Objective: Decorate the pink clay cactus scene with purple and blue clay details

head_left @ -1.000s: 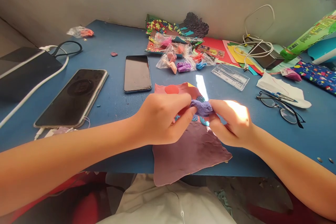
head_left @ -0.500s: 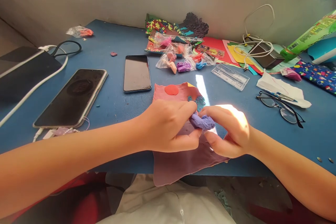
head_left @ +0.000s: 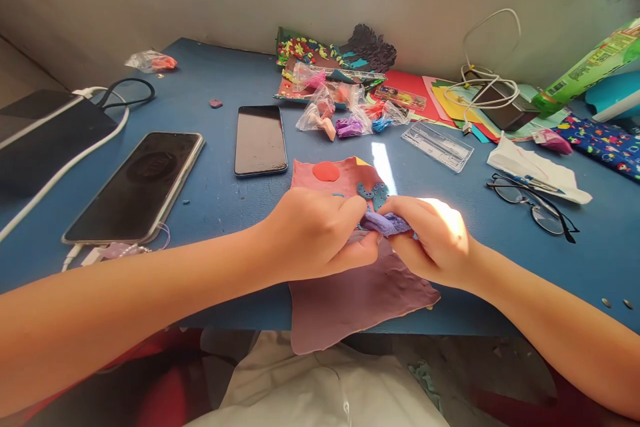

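From where I stand, the person's left hand [head_left: 323, 230] is closed in a pinch, thumb and curled forefinger gripping one end of a soft violet-blue lump [head_left: 384, 223], the other fingers folded in. The right hand [head_left: 430, 237] has the opposite end nipped between thumb and forefinger, so the lump is stretched between the two and looks folded, with a slightly creased surface. It sits over the middle of a modelled sheet [head_left: 360, 293]; whether it brushes that sheet I can't tell, since the hands cover the spot. As for how far along things are, I'd call it partway: the sheet has its two grounds, pink at the far end and dull mauve at the near end, a flat red disc [head_left: 325, 172] is in place on the pink, and dotted blue pieces [head_left: 379, 195] lie beside the knuckles, some partly hidden. The violet-blue lump is not yet laid down or given a settled shape, and the mauve part that shows carries no pieces, so I judge there is shaping left to do. The sheet's near edge hangs past the rim of the blue table [head_left: 215, 147]. Farther out, a dark phone [head_left: 261, 140] lies beyond the left hand, small bags of coloured clay [head_left: 353, 123] sit beyond the sheet, a flat transparent case [head_left: 437, 147] rests near them, and folded-out eyeglasses [head_left: 547, 217] lie off past the right hand.
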The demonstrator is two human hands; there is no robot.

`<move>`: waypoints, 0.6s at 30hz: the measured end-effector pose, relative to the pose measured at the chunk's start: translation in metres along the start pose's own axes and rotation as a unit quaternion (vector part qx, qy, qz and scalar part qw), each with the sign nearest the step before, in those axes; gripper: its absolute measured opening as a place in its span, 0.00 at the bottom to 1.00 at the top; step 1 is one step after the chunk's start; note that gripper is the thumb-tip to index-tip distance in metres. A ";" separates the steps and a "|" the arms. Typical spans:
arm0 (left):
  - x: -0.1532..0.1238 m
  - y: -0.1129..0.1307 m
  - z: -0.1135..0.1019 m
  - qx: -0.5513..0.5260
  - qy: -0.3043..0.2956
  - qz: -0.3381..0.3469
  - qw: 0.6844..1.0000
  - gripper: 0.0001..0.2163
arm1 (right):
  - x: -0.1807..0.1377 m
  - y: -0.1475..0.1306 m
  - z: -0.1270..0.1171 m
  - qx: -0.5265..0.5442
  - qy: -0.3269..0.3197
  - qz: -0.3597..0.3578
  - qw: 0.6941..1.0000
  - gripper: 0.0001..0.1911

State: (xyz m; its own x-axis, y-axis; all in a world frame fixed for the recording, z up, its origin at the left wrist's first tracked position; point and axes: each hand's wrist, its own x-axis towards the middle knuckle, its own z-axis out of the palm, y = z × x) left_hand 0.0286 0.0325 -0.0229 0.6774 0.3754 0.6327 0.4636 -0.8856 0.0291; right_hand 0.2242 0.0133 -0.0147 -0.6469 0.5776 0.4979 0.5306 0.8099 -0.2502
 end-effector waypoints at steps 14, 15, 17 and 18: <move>0.001 0.000 -0.007 -0.037 0.004 -0.035 0.999 0.13 | 0.004 0.000 -0.004 0.125 -0.058 0.058 0.989 0.12; 0.001 0.000 -0.007 -0.057 -0.009 -0.039 0.998 0.13 | 0.004 -0.001 -0.004 0.127 -0.058 0.053 0.989 0.12; 0.001 0.000 -0.006 -0.088 -0.027 -0.053 0.994 0.15 | 0.004 -0.001 -0.004 0.132 -0.050 0.034 0.989 0.13; 0.001 0.000 -0.006 -0.099 -0.031 -0.062 0.993 0.17 | 0.003 -0.001 -0.004 0.136 -0.044 0.020 0.989 0.13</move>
State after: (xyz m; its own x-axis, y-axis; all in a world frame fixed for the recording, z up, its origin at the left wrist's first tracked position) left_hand 0.0257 0.0312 -0.0175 0.6588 0.4958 0.5659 0.4286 -0.8655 0.2593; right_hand 0.2240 0.0143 -0.0097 -0.6807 0.6061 0.4115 0.3967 0.7772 -0.4884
